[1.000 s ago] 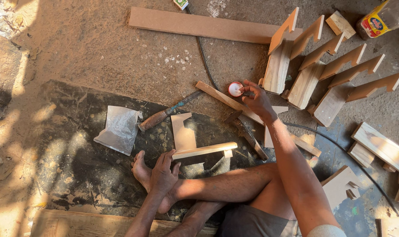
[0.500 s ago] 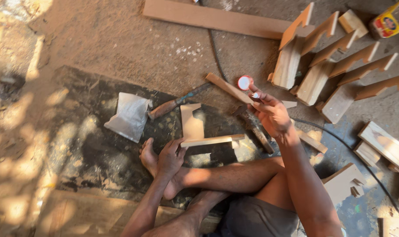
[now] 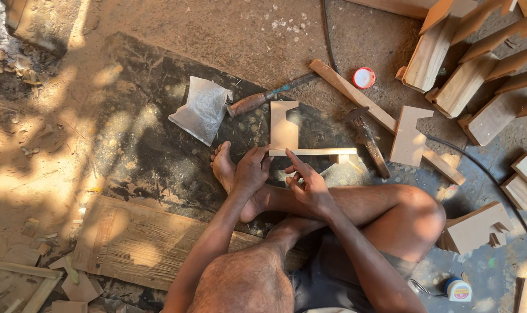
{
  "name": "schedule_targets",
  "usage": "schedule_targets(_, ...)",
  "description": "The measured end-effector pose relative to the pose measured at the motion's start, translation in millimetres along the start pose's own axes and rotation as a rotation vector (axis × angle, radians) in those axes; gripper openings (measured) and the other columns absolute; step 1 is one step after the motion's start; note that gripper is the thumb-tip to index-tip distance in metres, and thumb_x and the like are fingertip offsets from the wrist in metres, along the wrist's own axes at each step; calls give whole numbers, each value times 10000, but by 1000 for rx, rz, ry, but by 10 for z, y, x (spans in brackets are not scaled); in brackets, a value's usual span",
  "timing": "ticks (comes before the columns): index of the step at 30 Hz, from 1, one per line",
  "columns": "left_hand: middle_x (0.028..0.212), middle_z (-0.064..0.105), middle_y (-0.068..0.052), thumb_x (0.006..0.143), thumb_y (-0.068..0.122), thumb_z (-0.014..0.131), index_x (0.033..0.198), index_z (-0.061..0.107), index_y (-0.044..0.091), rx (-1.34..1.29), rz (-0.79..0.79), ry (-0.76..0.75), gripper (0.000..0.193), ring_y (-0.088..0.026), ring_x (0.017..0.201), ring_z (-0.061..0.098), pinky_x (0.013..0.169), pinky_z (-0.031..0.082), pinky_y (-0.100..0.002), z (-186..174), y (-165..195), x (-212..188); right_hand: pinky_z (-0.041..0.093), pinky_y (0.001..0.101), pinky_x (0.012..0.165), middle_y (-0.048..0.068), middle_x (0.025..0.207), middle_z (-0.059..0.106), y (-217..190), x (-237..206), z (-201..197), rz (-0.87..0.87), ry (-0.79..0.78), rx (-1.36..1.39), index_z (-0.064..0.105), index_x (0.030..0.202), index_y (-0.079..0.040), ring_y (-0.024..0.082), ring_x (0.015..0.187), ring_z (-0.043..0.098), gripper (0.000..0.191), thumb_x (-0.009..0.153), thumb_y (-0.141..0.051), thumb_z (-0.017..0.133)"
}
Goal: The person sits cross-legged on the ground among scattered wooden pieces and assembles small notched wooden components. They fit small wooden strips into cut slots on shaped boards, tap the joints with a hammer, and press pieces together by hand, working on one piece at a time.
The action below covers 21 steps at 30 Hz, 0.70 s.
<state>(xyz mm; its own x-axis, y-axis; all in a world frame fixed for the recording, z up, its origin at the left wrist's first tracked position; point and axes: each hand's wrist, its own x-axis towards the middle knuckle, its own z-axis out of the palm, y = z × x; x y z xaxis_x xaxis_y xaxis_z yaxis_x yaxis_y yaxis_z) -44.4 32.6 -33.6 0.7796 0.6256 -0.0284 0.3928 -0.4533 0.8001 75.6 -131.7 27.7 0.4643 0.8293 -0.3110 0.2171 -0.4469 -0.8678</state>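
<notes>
Head view showed a thin wooden strip (image 3: 313, 152) lying flat across the lower end of a notched board (image 3: 283, 124), both on a dark mat (image 3: 147, 116) on the dirt floor (image 3: 217, 29), just beyond the person's crossed legs. Left hand (image 3: 250, 171) pressed its fingertips on the strip's left end, fingers curled, next to a bare foot (image 3: 224, 167). Right hand (image 3: 308, 184) hung just below the strip with its forefinger stretched up to touch the strip's underside near the middle, the other fingers loosely bent; it gripped nothing. Just beyond the board lay a chisel (image 3: 260, 100) with a wooden handle, and to its left a clear plastic bag (image 3: 202, 110). To the right of the strip lay a hammer (image 3: 366, 141), beside a long batten (image 3: 379, 119) running diagonally, with another notched piece (image 3: 409, 136) resting on it. A small red and white lid (image 3: 363, 77) sat near the batten's upper end. Farther right stood a row of similar wooden pieces (image 3: 466, 69), and a black cable (image 3: 484, 174) ran across the floor.
</notes>
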Motion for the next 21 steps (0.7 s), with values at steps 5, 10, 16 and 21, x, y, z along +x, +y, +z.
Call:
schedule_targets(5,1000,688,-164,938,129,704,1254,674,51,4,0,-15,327,-340,917,698,791,566,-433,-15,-30,-19,593,363,684,107,1063,695,-23,24,248,-197,113,-236,338,1613,-255,219,795,678,788,930,-65,680)
schedule_targets(10,1047,700,-165,932,134,696,1242,674,40,-5,13,-8,325,-344,942,701,802,571,-435,-25,-48,-21,582,408,660,97,981,671,-53,-22,350,-213,183,-482,294,1621,-248,280,841,668,848,893,-98,702)
schedule_targets(16,1021,702,-159,940,128,679,1243,669,34,-3,21,-23,318,-341,943,700,807,573,-443,-31,-71,-28,578,378,603,80,940,643,-80,-67,419,-266,299,-727,273,1622,-201,262,836,662,892,865,-178,744)
schedule_targets(21,1024,695,-162,947,126,669,1242,658,23,10,25,-32,313,-343,948,692,807,568,-449,-15,-90,-26,546,349,568,75,905,655,-34,-88,443,-267,343,-911,261,1626,-128,220,763,646,911,874,-261,757)
